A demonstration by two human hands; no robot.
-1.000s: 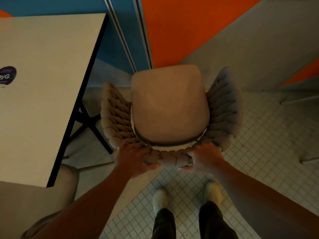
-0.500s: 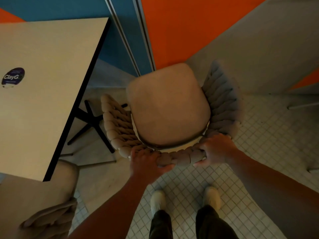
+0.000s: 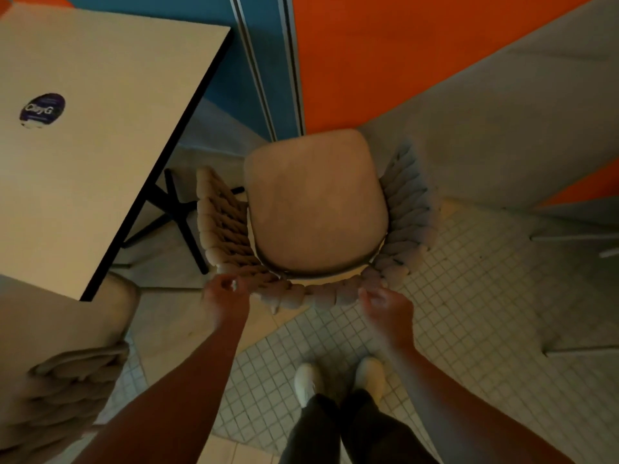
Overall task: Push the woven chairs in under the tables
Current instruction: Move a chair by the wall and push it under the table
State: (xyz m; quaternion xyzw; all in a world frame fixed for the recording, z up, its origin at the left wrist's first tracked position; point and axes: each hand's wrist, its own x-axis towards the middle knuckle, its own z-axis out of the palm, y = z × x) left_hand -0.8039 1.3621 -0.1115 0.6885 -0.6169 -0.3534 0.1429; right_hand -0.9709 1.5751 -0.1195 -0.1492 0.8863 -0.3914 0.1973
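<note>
The left hand and right hand are loosely curled and hold nothing, just behind the chair's woven back. Blur hides any contact. The chair stands right of the table, not under it. A second chair at the table's near corner is cut off.

Both arms are out in front, bare to the elbow. The left forearm comes in from 7 o'clock and angles toward 1. The left hand shows its back to the camera, fingers loosely curled, gripping nothing. The right forearm enters from 5 o'clock toward 11. The right hand sits at 3 o'clock of its partner, fingers bent, slack and empty. Both wrists are straight.
</note>
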